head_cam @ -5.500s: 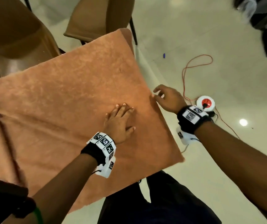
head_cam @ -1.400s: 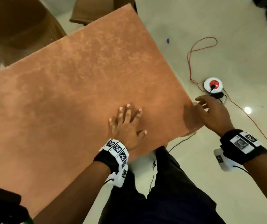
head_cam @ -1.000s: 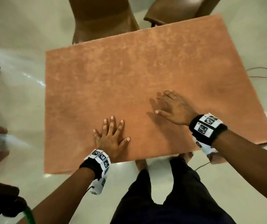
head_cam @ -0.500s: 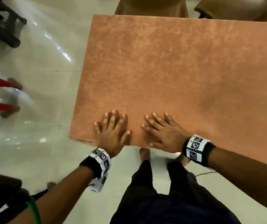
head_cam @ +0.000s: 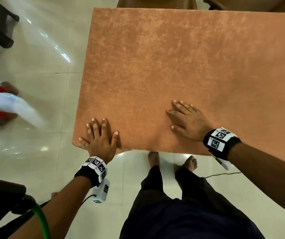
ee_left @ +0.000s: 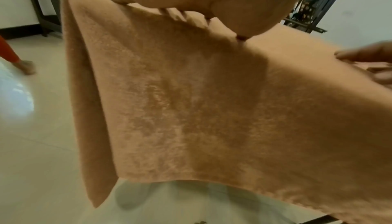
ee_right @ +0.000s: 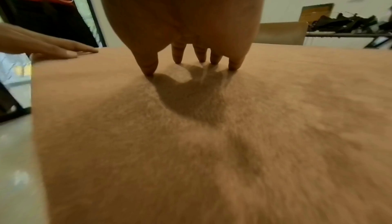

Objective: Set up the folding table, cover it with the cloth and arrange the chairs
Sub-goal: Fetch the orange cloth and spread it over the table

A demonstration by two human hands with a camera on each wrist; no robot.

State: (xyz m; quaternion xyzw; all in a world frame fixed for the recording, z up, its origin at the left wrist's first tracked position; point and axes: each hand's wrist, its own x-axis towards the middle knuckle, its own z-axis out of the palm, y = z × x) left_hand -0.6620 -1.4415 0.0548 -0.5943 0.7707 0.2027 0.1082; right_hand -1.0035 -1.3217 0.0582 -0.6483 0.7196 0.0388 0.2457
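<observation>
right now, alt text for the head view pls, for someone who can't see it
Seen from above, both hands lie flat with fingers spread on an orange-brown cloth covering a table: the left hand at its near left corner, the right hand further in. Bare feet stand on pale floor tiles below the near edge.

Orange-brown plush cloth [head_cam: 181, 66] spread flat over table, edges draping; brown chairs [head_cam: 155, 2] at far side.

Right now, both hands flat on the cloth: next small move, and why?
Probably sweep the right hand outward to the right. The cloth lies flat and the left hand already presses its near left corner, so the right side looks like the part left to smooth.
</observation>
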